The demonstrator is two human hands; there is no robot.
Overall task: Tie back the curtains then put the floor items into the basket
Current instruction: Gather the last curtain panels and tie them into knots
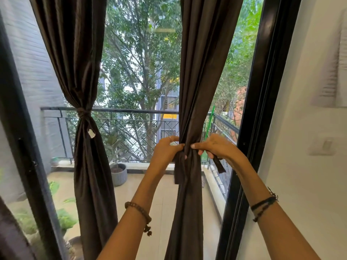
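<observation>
While both hands worked at the gathered waist of the right curtain (pixel 189 184), the left curtain (pixel 88 166) already hung cinched by its own tie-back (pixel 84 112), a small pale tag (pixel 91 133) dangling just below the knot. The left hand (pixel 166 150) had its fingers curled round the left end of the dark tie-back strip (pixel 177 171), whose loose tail hung down beside the bunched fabric. The right hand (pixel 216 146) pinched the other end of the strip, thumb tip pressed toward the curtain, with that tail trailing out past the wrist toward the black door frame (pixel 262 109). The two thumbs nearly met across the front of the gathered cloth. A brown beaded bracelet (pixel 139 212) circled the left wrist and dark cord bands (pixel 262 205) the right.

Through the glass lay a balcony with a metal railing (pixel 131 110), a ribbed grey pot (pixel 119 174) holding a leafy plant on the pale tiles, and trees beyond. A white wall (pixel 300 166) with a switch plate (pixel 323 146) stood to the right. Neither basket nor floor items appeared in this view.
</observation>
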